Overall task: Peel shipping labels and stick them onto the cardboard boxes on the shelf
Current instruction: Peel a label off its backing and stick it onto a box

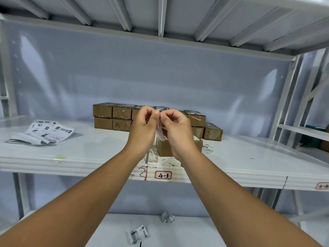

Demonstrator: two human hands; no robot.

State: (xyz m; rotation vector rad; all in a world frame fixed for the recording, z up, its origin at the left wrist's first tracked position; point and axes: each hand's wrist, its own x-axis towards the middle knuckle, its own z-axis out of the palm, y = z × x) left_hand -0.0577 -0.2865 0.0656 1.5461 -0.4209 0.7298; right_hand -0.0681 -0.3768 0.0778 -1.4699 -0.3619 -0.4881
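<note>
Both hands are raised together over the white shelf (249, 157). My left hand (142, 129) and my right hand (176, 132) pinch the top edge of a white shipping label (159, 133) that hangs down between them. Just behind and below the hands a small cardboard box (164, 148) stands alone on the shelf, partly hidden by my right wrist. Further back, a double row of stacked cardboard boxes (112, 115) runs along the shelf, some with labels on top. A fanned strip of unpeeled labels (44, 133) lies at the left of the shelf.
Paper scraps (207, 148) lie right of the lone box. The shelf edge bears a tag reading 4-3 (163, 175). On the lower shelf lie a crumpled backing ball (167, 217) and a discarded label piece (138, 234). An upper shelf hangs overhead; uprights stand at right.
</note>
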